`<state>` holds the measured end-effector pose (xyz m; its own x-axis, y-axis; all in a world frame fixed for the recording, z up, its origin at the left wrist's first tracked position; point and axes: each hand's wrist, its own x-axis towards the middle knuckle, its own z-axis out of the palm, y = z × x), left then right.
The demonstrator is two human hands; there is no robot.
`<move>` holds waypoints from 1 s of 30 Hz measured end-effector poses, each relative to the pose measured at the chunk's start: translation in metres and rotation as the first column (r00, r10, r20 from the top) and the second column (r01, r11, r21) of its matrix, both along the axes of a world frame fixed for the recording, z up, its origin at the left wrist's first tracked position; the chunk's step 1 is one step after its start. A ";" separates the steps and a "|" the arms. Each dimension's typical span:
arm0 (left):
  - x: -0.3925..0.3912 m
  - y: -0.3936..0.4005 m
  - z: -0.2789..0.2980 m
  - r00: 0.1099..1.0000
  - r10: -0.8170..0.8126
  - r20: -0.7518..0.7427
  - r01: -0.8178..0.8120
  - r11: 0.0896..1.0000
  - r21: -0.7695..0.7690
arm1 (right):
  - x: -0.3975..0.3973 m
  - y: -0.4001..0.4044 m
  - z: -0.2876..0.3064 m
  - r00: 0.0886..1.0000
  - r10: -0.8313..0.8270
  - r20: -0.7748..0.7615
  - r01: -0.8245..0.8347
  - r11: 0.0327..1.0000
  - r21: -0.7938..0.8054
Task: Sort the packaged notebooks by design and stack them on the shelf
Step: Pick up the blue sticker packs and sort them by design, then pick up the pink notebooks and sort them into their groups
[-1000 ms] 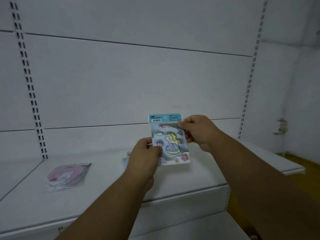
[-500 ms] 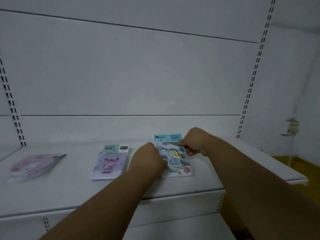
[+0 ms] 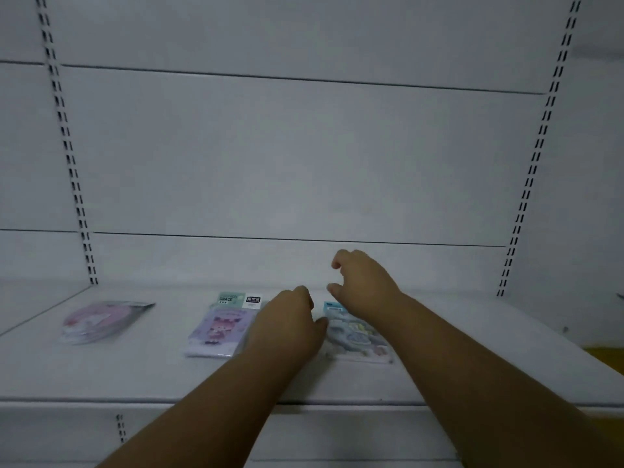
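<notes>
A white metal shelf [image 3: 101,373] runs the full width of the view, backed by plain white panels [image 3: 304,157] with slotted uprights [image 3: 67,146] at left and right. A strip of yellow floor [image 3: 604,354] shows past the shelf's right end. Three packaged notebooks lie flat in a row, well apart from the front edge: a pink notebook [image 3: 101,320] at the left (its wrapper glossy and blurred), a purple notebook [image 3: 221,327] near the middle, and a blue notebook [image 3: 354,336] just right of it. The left hand [image 3: 287,324] hangs over the gap between the purple and blue ones, fingers curled, gripping nothing that shows. The right hand [image 3: 363,282] hovers above the blue notebook's far end, fingers loosely spread, empty. Bare shelf lies between pink and purple, and to the right of the blue notebook as far as the right upright.
</notes>
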<state>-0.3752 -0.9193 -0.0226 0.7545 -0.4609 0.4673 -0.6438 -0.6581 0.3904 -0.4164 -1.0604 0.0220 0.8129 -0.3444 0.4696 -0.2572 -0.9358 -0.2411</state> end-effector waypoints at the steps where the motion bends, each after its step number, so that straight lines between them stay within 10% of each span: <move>1: 0.001 0.011 0.002 0.999 0.010 0.035 -0.010 1.000 -0.002 | 0.002 0.015 0.008 0.999 0.043 0.030 -0.042 0.998 -0.040; 19: 0.064 0.489 0.020 0.905 0.410 0.111 -0.420 0.902 0.095 | 0.096 0.477 0.064 0.818 0.561 0.128 -0.539 0.825 -0.172; 30: 0.177 0.592 0.013 0.906 0.417 0.076 -0.420 0.907 0.031 | 0.200 0.592 0.059 0.838 0.538 0.085 -0.517 0.835 -0.186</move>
